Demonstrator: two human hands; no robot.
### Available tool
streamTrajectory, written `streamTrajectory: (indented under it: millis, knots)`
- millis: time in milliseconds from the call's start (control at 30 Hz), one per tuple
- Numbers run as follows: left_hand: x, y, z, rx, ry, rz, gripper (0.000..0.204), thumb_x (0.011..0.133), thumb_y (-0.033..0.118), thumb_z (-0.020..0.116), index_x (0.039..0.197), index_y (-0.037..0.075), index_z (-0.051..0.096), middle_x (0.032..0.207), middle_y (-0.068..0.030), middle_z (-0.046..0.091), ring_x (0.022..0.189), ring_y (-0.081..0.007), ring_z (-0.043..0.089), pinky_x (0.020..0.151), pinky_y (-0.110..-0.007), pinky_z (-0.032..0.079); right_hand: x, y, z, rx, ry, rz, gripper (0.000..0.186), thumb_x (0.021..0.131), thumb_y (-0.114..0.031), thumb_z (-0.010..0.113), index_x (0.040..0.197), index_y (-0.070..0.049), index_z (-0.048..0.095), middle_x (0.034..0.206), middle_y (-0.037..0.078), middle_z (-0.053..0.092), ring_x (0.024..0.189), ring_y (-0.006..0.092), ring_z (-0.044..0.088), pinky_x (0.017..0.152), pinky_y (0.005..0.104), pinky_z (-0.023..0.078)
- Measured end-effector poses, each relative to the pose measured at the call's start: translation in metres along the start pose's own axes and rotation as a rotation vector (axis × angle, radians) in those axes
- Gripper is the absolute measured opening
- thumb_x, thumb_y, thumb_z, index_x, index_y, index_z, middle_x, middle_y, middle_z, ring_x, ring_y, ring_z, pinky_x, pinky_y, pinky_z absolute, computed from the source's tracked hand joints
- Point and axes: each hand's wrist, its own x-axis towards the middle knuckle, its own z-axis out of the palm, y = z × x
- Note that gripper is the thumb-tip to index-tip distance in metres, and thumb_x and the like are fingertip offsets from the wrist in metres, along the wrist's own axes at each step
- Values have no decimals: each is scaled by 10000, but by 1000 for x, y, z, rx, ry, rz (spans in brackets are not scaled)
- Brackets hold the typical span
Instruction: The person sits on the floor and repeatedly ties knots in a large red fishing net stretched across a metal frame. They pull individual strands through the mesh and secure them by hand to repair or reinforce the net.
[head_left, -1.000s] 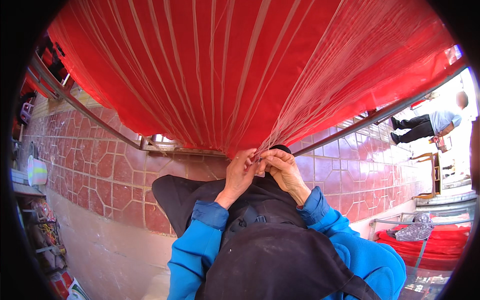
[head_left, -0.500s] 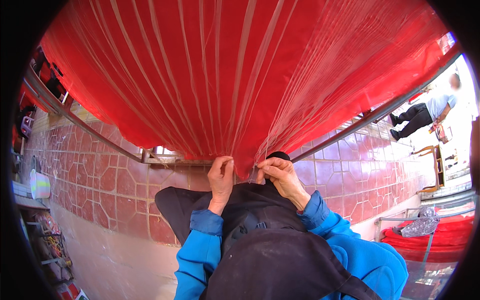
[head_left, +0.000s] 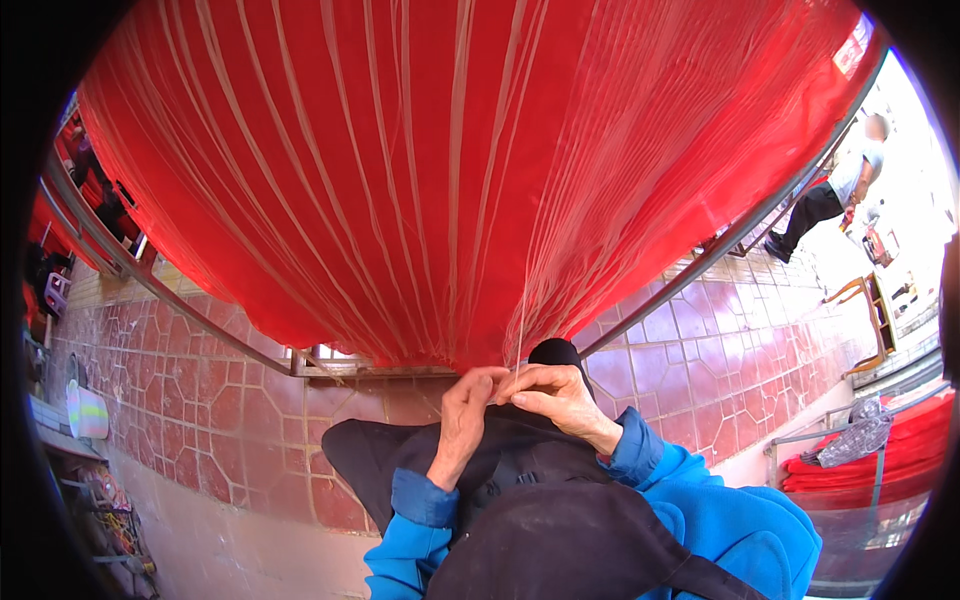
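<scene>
A wide red cloth [head_left: 300, 120] spreads out before me, and long bunches of fine pale threads [head_left: 532, 270] run down over it, narrowing toward its near edge. Just below that edge, above my lap, my right hand [head_left: 562, 400] pinches the end of the threads between thumb and fingertips. My left hand [head_left: 464, 420] meets it fingertip to fingertip, its fingers closed. Whether the left fingers also grip a thread is too fine to make out. A dark apron [head_left: 540, 530] covers my lap.
A curved metal rail [head_left: 690, 275] borders the cloth, with a wooden bar [head_left: 380, 379] at its near side. Red tiles [head_left: 240, 400] cover the floor. At the right are a person [head_left: 820, 205], a wooden chair [head_left: 875, 310] and folded red cloth [head_left: 900, 455]; a pale bucket [head_left: 88, 412] stands left.
My left hand has moved right to meet the right hand, closing the gap between them. Both hands appear lower in view. The person at the right has shifted posture.
</scene>
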Motion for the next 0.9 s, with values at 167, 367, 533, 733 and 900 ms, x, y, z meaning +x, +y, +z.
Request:
streamTrajectory:
  millis: [167, 367, 533, 733, 900]
  knots:
    - [-18, 12, 6, -85, -159, -3, 440, 962, 330, 512, 1198, -42, 518, 983, -92, 627, 829, -155, 605, 817, -289, 467, -2, -2, 1, 174, 30, 85, 138, 907, -12, 566, 997, 55, 646, 908, 104, 665, 848, 185, 644, 815, 288, 519]
    - [-34, 0, -5, -76, -116, -56, 199, 921, 45, 555, 1089, -58, 583, 733, -58, 605, 654, -119, 568, 642, -245, 467, 2, -4, -6, 485, 22, 169, 254, 932, -100, 540, 1150, 29, 554, 855, 140, 652, 819, 234, 658, 797, 360, 542]
    - [-45, -8, -16, 35, -172, -63, 138, 923, 66, 563, 999, -11, 648, 679, -13, 593, 632, -66, 542, 600, -200, 425, 32, -27, -16, 558, -21, 124, 297, 947, -120, 504, 1219, 0, 513, 866, 157, 649, 806, 257, 664, 759, 376, 547]
    - [-54, -16, -31, 25, -159, -77, 127, 913, 62, 583, 986, -14, 654, 673, -16, 603, 629, -65, 545, 599, -202, 427, 65, -82, -27, 492, -87, -52, 348, 957, -141, 483, 1281, -15, 472, 939, 164, 661, 862, 255, 673, 800, 403, 551]
    - [-53, -19, -43, 66, -98, 19, 118, 907, 42, 583, 975, -23, 655, 672, -25, 605, 619, -73, 548, 588, -197, 423, 69, -128, -24, 385, -151, -177, 381, 963, -156, 464, 1310, 0, 444, 955, 181, 663, 883, 278, 676, 816, 401, 552]
